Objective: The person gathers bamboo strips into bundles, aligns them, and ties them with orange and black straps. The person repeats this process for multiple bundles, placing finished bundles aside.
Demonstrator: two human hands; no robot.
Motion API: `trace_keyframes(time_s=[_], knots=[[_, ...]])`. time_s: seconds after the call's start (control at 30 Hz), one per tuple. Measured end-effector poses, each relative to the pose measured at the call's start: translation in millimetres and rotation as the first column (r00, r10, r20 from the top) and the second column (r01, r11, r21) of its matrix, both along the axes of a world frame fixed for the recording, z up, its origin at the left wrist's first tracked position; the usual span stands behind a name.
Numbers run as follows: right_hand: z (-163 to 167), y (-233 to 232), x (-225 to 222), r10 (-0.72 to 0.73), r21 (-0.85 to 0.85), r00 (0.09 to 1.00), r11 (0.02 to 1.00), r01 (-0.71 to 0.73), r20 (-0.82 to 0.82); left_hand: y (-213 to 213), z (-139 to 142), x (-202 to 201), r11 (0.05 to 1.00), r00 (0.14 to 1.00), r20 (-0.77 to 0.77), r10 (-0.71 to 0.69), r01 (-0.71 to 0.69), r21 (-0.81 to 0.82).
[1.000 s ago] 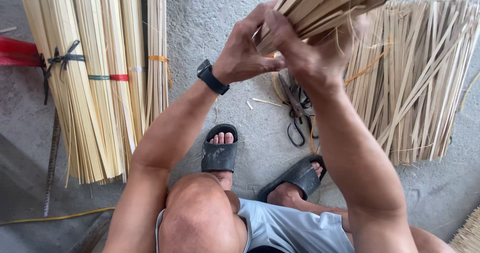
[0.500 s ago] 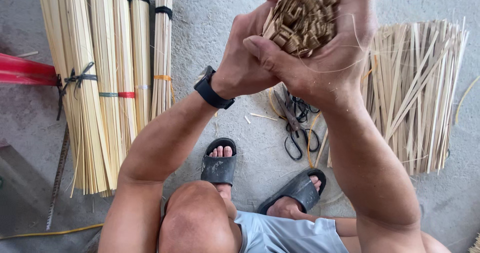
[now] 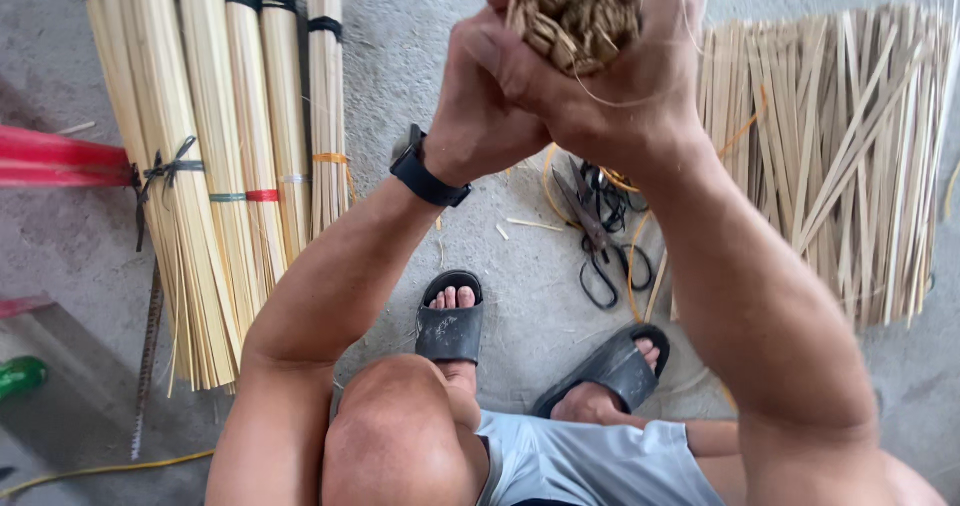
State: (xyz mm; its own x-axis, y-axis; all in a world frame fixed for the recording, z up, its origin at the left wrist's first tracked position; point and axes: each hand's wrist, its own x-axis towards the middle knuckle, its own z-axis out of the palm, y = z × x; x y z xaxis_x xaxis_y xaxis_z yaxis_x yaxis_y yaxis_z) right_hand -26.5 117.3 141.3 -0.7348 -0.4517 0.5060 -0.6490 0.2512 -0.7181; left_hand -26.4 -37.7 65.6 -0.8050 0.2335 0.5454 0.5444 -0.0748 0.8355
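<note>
A bundle of thin bamboo strips is held end-on close to the camera, its cut ends facing me. My left hand and my right hand both wrap tightly around it at the top middle of the head view. A black watch sits on my left wrist. A thin fibre trails from the bundle over my right hand.
Tied bamboo strip bundles lie on the concrete floor at left. A loose fan of strips lies at right. Black scissors and orange cord lie by my sandalled feet. A red object is at the left edge.
Both hands have raised the bundle and turned it until its cut ends face the camera. The grip stays closed around it.
</note>
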Motion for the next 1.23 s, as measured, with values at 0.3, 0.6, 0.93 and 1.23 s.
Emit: trace_keyframes(time_s=[0.3, 0.6, 0.93, 1.23], knots=[[-22.3, 82.8, -23.5, -0.170, 0.394, 0.906, 0.919, 0.004, 0.387, 0.3, 28.0, -12.5, 0.971, 0.973, -0.228, 0.026, -0.079, -0.225], [-183.9, 210.4, -24.1, -0.821, 0.759, 0.330, 0.562, 0.328, 0.465, -46.9, -7.7, -10.9, 0.534, 0.963, -0.235, 0.135, -0.271, -0.801], [-249.0, 198.2, 26.2, -0.769, 0.844, 0.549, 0.499, 0.197, 0.327, 2.7, -64.9, 6.5, 0.258, 0.954, 0.210, 0.212, 0.153, -0.954], [-37.1, 198.8, 21.2, -0.624, 0.356, 0.587, 0.779, 0.515, 0.516, 5.6, -110.9, 7.3, 0.313, 0.947, 0.270, 0.172, 0.207, -0.927]])
